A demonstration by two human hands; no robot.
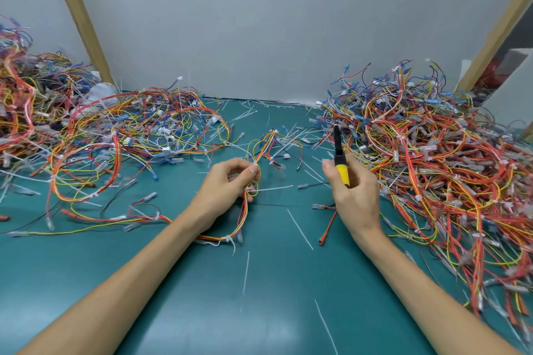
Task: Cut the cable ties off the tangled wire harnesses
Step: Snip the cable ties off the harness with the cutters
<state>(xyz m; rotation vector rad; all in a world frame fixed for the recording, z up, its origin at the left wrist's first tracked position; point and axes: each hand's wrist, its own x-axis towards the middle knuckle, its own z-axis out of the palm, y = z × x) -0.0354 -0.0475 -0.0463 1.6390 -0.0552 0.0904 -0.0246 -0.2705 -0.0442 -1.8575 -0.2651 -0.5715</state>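
My left hand (pixel 227 187) pinches a thin harness of red, yellow and orange wires (pixel 245 219) at the middle of the green mat. A white cable tie (pixel 271 189) sticks out to the right from the harness just below my fingers. Another white tie (pixel 230 240) binds the same harness lower down, near my left wrist. My right hand (pixel 353 193) holds yellow-handled cutters (pixel 339 157) upright, black jaws pointing away from me, a hand's width right of the harness. The jaws touch nothing.
A big heap of tangled harnesses (pixel 432 158) fills the right side of the mat. Another heap (pixel 101 130) spreads across the left and back. Cut white tie pieces (pixel 300 229) lie scattered on the green mat (pixel 202 297). A grey wall stands behind.
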